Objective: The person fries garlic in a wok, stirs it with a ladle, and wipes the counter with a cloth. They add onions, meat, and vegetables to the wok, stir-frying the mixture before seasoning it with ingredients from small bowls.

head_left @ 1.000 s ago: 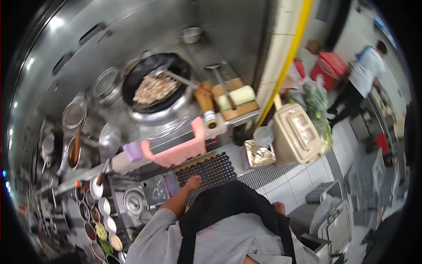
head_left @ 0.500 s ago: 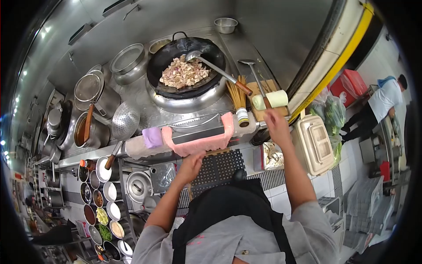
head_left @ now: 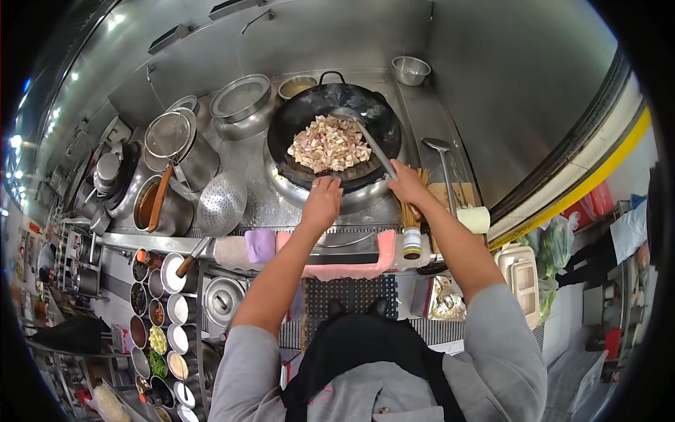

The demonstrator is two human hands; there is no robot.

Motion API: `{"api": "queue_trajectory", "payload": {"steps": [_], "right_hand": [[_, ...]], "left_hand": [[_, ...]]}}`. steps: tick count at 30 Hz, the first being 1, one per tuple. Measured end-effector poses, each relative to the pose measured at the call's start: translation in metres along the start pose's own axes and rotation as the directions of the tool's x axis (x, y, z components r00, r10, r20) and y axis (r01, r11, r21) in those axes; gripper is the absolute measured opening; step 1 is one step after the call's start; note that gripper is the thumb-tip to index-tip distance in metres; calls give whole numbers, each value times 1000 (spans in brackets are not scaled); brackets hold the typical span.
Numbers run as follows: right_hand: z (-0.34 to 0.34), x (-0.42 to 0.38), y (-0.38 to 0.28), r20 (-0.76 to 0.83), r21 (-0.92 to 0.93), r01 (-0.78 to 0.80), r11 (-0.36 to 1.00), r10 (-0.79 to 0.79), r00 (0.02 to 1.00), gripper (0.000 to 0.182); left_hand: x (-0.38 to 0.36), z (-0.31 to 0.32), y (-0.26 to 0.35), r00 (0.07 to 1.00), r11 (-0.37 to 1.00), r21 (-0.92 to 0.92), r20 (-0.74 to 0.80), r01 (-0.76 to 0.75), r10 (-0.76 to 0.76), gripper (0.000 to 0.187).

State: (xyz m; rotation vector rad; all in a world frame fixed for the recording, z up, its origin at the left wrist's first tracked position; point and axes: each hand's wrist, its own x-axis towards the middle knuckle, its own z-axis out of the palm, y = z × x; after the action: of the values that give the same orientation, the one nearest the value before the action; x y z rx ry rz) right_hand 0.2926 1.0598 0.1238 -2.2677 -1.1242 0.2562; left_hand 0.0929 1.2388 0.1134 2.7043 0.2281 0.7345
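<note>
A black wok (head_left: 376, 105) sits on the round steel burner ring, with pale chopped meat (head_left: 329, 144) heaped in its middle. My left hand (head_left: 323, 202) is closed at the wok's near edge; the exact part under the fingers is hidden. My right hand (head_left: 406, 186) grips the long handle of a steel ladle (head_left: 376, 146). The ladle's head rests at the far side of the meat, inside the wok. Below my right hand stands a bundle of thin bamboo sticks (head_left: 410, 216), bound near its bottom.
A second ladle (head_left: 444, 169) leans over a wooden board at right, beside a pale green roll (head_left: 474, 219). To the left are a perforated skimmer (head_left: 222, 204) and a pot (head_left: 163, 204). Pink cloth (head_left: 344, 269) covers the front rail. Ingredient tubs (head_left: 158, 341) stand lower left.
Both hands have moved forward to the wok. My left hand has closed at its near edge, and my right hand has left the pale roll area and taken the ladle. The view has shifted.
</note>
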Motion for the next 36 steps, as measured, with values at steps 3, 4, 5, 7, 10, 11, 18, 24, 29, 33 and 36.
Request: {"api": "queue_trajectory", "payload": {"steps": [3,4,5,7,10,11,18,24,29,33,36], "right_hand": [[-11,-38,-4,-106,158,140,977,-125,987,63],[-32,-57,-25,-25,199,72,977,-69,997,63],[-60,-73,-49,98,239,-16,971,-8,995,63],[-113,-102,-87,377,261,-224,939,115,919,62],[-168,-135,-134,571,163,-287,944,147,808,61],[-162,-136,-135,551,108,-217,970,123,826,61],[-90,-121,-108,297,-112,71,991,-35,954,61],[-117,-129,-152,457,-93,-102,990,134,879,61],[-64,-102,-122,201,-226,91,970,-45,978,65],[-86,-154,-127,184,162,-89,983,58,981,65],[-111,-188,-149,195,399,-329,856,271,943,65]], "left_hand": [[21,4,-15,997,997,70,80,-19,14,19],[31,5,-20,979,997,64,196,51,-62,20],[31,6,-24,940,990,66,312,122,-137,22],[18,-4,-15,981,999,31,186,43,-48,27],[19,-44,5,997,998,-4,37,-68,68,31],[14,-46,8,997,999,-9,59,-46,47,31],[-70,-33,31,990,998,20,135,-52,49,29],[4,-65,6,991,989,115,112,-89,76,34],[-44,-42,-3,993,995,79,101,-61,53,30],[-56,-58,8,983,985,51,90,-167,162,28],[-6,-61,-6,989,994,78,131,-74,64,29]]}}
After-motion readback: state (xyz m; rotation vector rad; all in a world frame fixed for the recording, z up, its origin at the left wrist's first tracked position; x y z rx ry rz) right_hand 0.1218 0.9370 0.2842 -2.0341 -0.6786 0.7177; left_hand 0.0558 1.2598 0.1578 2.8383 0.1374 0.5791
